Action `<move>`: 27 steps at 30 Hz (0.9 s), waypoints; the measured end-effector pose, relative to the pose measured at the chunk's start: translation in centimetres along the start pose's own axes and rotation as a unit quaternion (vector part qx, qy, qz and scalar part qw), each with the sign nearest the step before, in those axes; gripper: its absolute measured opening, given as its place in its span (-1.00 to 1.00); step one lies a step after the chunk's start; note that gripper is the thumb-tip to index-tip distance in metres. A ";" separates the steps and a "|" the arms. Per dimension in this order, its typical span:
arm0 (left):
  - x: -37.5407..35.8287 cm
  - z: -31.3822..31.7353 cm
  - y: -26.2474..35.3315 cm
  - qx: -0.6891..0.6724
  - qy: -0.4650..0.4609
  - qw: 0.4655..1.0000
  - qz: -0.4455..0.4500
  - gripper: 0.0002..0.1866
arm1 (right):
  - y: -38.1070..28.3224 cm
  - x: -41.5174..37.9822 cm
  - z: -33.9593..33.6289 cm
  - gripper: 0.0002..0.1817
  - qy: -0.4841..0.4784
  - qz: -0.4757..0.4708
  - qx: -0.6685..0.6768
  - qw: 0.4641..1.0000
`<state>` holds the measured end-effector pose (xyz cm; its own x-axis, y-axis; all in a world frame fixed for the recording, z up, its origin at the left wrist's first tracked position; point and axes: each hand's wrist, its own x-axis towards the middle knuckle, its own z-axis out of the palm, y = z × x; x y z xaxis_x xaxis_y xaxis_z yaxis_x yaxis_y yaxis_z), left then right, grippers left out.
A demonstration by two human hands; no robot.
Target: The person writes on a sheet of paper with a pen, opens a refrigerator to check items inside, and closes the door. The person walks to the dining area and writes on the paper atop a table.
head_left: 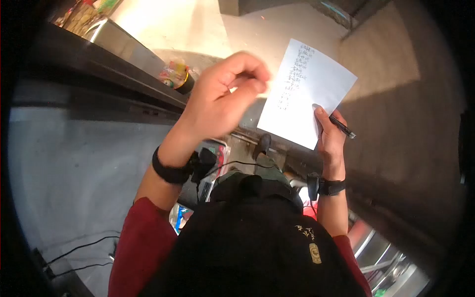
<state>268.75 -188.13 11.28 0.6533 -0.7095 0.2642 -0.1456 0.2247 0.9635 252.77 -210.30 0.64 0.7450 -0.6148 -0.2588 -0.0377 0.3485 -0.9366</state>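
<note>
A white sheet of paper (307, 99) with several lines of handwriting is held up by my right hand (330, 131), thumb on its lower right edge. A dark pen (344, 126) lies across the fingers of that same hand, behind the paper's edge. To the left of the sheet, my left hand (225, 94) is raised with its fingers curled and the thumb and fingertips close together; it does not touch the paper. Whether anything small is between those fingertips cannot be made out. Each wrist has a black strap with a small device.
A grey surface (89, 168) and a dark ledge (99, 74) are on the left. Near my left hand stands a container (185, 83) beside colourful packaging. A shoe (263, 144) shows on the floor below. Metal racks (391, 267) stand at the lower right, and cables run at the lower left.
</note>
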 end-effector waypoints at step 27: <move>12.3 -16.5 -19.8 0.269 0.276 0.912 -0.142 -0.83 | 1.4 35.9 1.8 -0.68 -0.143 0.037 -0.143 0.979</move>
<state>291.94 -190.33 -5.30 0.9742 -0.2104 0.0815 -0.1587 -0.3822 0.9103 280.65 -230.63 -9.49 0.8875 -0.3578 -0.2904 -0.2537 0.1467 -0.9561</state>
